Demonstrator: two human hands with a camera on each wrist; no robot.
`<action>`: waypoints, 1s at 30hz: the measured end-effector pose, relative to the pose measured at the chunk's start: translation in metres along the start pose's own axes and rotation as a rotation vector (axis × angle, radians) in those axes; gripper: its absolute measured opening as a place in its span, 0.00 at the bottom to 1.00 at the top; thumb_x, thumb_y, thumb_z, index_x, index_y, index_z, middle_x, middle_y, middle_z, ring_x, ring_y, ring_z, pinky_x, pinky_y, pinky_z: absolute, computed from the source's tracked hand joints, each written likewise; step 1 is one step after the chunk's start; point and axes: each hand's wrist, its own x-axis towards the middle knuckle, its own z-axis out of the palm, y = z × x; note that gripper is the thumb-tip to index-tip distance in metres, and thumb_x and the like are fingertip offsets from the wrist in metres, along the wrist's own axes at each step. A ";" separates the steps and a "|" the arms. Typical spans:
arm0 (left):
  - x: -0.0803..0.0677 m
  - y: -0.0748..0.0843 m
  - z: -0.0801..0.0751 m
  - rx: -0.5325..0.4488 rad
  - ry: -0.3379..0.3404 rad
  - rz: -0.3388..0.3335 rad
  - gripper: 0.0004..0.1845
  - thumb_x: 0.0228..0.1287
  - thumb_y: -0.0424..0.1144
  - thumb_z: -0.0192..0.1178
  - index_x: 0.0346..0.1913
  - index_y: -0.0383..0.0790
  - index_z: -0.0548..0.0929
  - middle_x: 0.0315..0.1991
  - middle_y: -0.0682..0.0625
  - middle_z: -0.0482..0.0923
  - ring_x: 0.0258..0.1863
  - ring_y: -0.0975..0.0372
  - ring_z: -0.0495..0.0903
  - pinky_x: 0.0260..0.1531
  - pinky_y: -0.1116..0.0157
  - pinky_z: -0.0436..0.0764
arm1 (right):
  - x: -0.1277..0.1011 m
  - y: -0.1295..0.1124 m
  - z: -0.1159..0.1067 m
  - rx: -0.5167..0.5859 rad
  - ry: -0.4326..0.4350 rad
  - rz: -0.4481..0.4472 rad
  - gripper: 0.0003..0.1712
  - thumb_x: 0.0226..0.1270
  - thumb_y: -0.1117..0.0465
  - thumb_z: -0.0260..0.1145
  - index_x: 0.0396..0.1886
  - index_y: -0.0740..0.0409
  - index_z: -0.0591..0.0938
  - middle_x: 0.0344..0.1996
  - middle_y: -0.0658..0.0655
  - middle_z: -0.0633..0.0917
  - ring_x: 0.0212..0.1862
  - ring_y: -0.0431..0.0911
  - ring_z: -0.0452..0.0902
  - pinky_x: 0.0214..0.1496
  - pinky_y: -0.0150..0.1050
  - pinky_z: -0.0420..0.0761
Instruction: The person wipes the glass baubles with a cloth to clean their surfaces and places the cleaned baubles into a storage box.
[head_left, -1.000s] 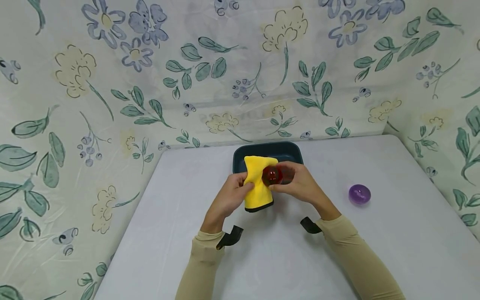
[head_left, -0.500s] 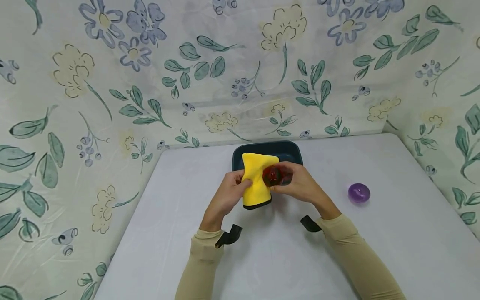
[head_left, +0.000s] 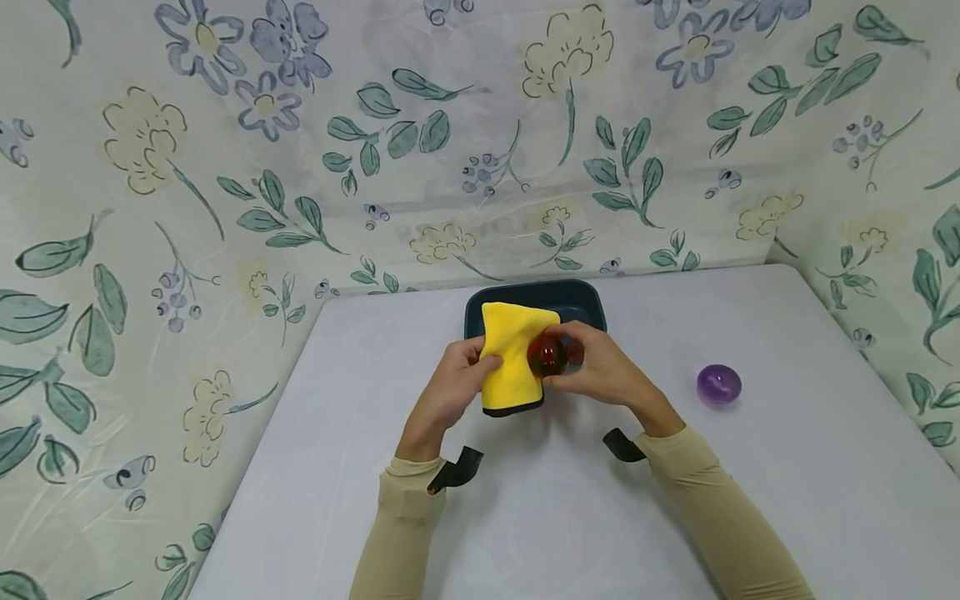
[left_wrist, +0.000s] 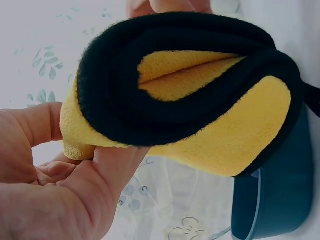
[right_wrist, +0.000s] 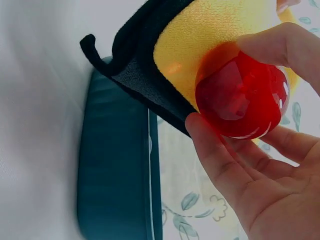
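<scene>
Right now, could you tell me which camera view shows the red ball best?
The right wrist view: the red ball fills the frame, pinched against the yellow cloth. The head view shows it small between both hands; the left wrist view shows only cloth.

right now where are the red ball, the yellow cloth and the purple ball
red ball (right_wrist: pixel 239 102) right wrist view, its glossy front
yellow cloth (head_left: pixel 512 358) head view, middle of the fold
purple ball (head_left: pixel 718 384) head view, its top
</scene>
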 end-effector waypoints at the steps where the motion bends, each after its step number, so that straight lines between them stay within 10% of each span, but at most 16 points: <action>1: 0.000 0.000 0.000 -0.001 -0.002 -0.002 0.21 0.78 0.34 0.52 0.69 0.29 0.74 0.59 0.34 0.81 0.47 0.55 0.85 0.57 0.55 0.87 | 0.000 0.000 0.000 -0.004 -0.004 -0.008 0.38 0.54 0.63 0.80 0.66 0.62 0.77 0.59 0.61 0.82 0.49 0.52 0.78 0.56 0.47 0.85; 30: 0.007 -0.009 -0.005 0.034 -0.070 0.010 0.20 0.78 0.35 0.50 0.66 0.27 0.74 0.53 0.35 0.81 0.40 0.58 0.83 0.51 0.62 0.88 | -0.003 -0.012 0.006 0.183 0.002 -0.093 0.37 0.53 0.66 0.80 0.65 0.61 0.79 0.59 0.62 0.84 0.47 0.50 0.84 0.57 0.44 0.88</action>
